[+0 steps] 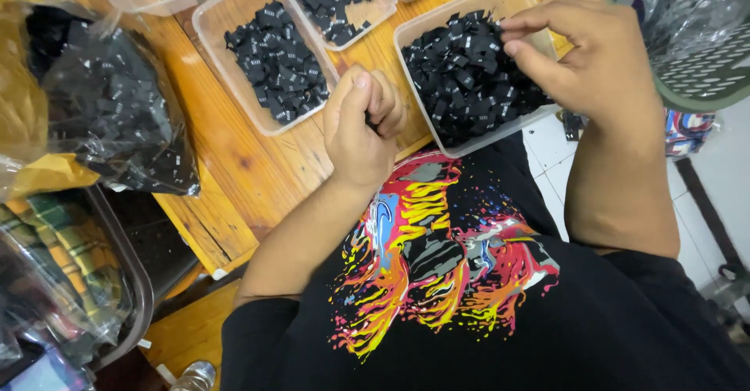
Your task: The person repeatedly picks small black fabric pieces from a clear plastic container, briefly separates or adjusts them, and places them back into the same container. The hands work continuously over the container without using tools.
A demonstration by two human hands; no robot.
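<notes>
Labels (pixel 469 78), small, light and limp, fill a tub (pixel 406 43) on the counter (pixel 234 157); right hand (pixel 594 63) pinches one by its edge, left hand (pixel 363 121) is closed on several.

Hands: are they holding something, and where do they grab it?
The left hand is closed on something small and dark, barely visible. The right hand pinches at small black fabric labels in the clear plastic tub; the exact hold is hidden.

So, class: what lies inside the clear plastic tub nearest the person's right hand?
The clear tub holds a heap of small black fabric labels. The right hand picks at the heap and covers its right side; the tub's floor is hidden under the labels.
</notes>
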